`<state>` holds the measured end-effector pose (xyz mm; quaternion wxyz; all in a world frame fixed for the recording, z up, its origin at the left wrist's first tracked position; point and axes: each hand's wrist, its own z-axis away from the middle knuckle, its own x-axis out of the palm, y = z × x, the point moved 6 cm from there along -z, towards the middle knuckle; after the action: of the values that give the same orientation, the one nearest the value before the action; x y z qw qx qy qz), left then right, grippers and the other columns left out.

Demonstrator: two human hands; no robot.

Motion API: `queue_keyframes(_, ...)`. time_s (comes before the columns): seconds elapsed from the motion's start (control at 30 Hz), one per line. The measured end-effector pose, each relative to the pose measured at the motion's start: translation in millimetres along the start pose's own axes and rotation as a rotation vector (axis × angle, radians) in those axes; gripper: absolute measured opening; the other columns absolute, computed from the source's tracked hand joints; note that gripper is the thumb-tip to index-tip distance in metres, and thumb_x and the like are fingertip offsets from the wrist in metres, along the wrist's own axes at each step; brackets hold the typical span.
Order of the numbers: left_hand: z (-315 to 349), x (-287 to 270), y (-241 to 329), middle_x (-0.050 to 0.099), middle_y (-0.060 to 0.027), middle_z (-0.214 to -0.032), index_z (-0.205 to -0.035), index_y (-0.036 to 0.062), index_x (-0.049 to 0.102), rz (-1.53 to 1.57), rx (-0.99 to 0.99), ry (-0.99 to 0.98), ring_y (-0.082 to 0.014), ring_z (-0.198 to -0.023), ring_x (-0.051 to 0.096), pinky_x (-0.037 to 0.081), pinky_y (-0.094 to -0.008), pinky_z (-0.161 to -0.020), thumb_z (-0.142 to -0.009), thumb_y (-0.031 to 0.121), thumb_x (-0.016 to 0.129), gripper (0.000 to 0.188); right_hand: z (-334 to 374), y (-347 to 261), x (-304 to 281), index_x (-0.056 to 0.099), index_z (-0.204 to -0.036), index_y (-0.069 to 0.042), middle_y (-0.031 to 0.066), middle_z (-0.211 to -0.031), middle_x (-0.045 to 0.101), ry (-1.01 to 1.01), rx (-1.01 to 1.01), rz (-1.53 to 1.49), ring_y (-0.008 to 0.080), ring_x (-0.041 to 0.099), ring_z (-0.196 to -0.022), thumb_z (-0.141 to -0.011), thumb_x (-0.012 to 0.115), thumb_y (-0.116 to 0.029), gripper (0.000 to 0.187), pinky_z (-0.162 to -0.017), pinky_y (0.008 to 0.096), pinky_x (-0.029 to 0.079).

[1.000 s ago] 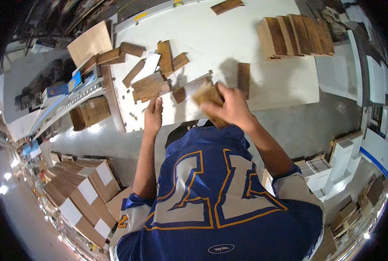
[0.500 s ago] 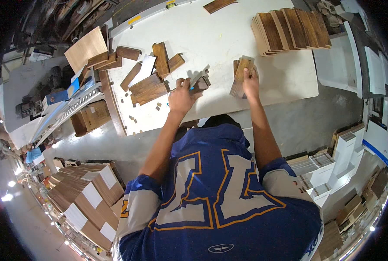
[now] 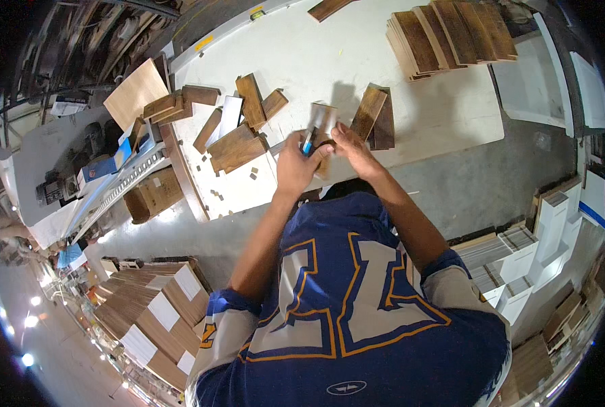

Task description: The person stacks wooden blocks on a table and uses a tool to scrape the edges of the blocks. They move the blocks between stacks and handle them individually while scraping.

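In front of my chest, both hands meet at a small brown board (image 3: 324,117), blurred and shining at its upper end. My left hand (image 3: 295,163) is closed, with a blue-and-black pen-shaped tool (image 3: 308,143) held against the board. My right hand (image 3: 354,150) pinches the board's right edge; motion partly smears its fingertips. Just beyond the right hand, a brown board (image 3: 369,112) leans across a darker board (image 3: 384,129) on the white tabletop (image 3: 445,122). Left of my left hand lie several brown wood pieces (image 3: 237,148) and a white strip (image 3: 230,114).
A row of stacked brown boards (image 3: 445,41) stands at the table's far right. Small dark chips (image 3: 215,195) are scattered near the left front edge. A light wood panel (image 3: 136,91) leans at the left. Below it sits a cardboard box (image 3: 154,195).
My right hand has left the boards on the right and moved left to join my left hand. My left hand has come slightly right, still with the blue tool. The view has shifted a little.
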<state>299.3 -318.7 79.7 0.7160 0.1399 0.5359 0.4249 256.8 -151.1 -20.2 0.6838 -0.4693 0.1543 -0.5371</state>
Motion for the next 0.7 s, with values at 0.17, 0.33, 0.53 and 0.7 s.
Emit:
queue_keyframes(0.17,29,-41,47,0.074,-0.0277,-0.124,-0.157,0.0048,0.06,0.087,0.325,0.157,-0.0479,-0.114,0.073,0.057,-0.0508,-0.099,-0.118,0.041,0.055,0.053,13,-51,12,0.071,-0.135,0.001,0.0087,-0.119,0.078,0.078,-0.247,0.032,0.0153,0.071,-0.105,-0.111,0.075,-0.039,0.047,-0.094,0.0317,0.056)
queue_keyframes(0.33,39,-61,53,0.071,-0.0308,-0.138,-0.165,0.013,0.055,0.052,0.213,-0.038,-0.0517,-0.126,0.069,0.057,-0.0525,-0.104,-0.119,0.043,0.052,0.055,24,-92,12,0.074,-0.121,0.001,0.0101,-0.091,0.081,0.086,-0.348,0.447,0.019,0.077,-0.079,-0.105,0.08,-0.049,0.053,-0.074,0.0377,0.061)
queue_keyframes(0.53,47,-66,50,0.069,-0.0294,-0.148,-0.161,0.0108,0.059,0.161,0.178,-0.098,-0.0474,-0.137,0.067,0.054,-0.0474,-0.112,-0.119,0.045,0.052,0.055,27,-110,12,0.075,-0.115,0.0,0.0045,-0.086,0.08,-0.01,-0.368,0.527,0.0109,0.074,-0.072,-0.103,0.084,-0.035,0.038,-0.069,0.0302,0.058)
queue_keyframes(0.7,49,-60,38,0.067,-0.0242,-0.155,-0.163,0.0098,0.057,0.212,0.118,-0.144,-0.0355,-0.145,0.062,0.046,-0.0437,-0.121,-0.119,0.047,0.052,0.058,32,-107,7,0.076,-0.111,0.001,0.0095,-0.085,0.08,-0.029,-0.366,0.642,0.0163,0.076,-0.074,-0.101,0.085,-0.039,0.043,-0.071,0.0342,0.059)
